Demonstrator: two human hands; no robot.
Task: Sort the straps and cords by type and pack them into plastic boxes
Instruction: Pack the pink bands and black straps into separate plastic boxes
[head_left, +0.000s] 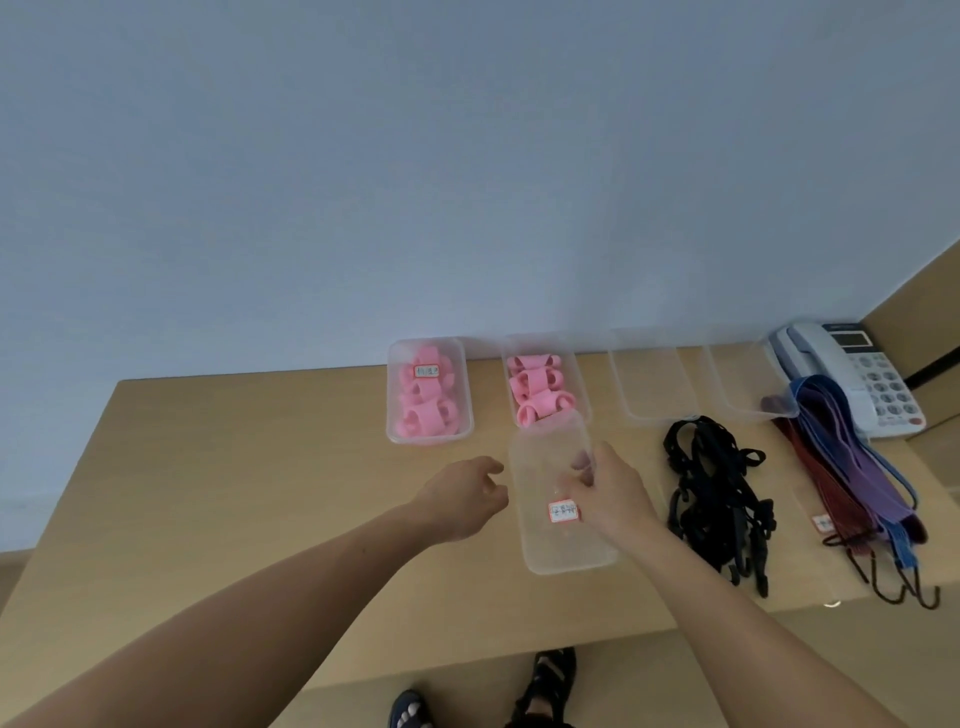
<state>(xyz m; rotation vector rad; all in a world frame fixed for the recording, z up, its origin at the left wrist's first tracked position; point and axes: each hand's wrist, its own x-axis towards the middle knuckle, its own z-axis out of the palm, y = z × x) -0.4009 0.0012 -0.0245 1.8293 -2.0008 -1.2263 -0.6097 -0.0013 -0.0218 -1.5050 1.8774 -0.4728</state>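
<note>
right hand (605, 493) pinches the clear lid (558, 493) by its right edge, fingers closed on it. left hand (465, 499) just beside its left edge, fingers loosely curled, holding nothing. open box (545, 384) of pink straps (537, 392) sits just beyond. best to square the lid over the rim, then press the corners evenly. black cords (711, 493) unsorted at right.

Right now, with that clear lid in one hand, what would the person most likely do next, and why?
Probably carry the clear lid forward and set it on the open box of pink straps just behind it. The right hand grips the lid, the left hand hovers open beside it, and the neighbouring pink box already looks lidded and labelled.
</note>
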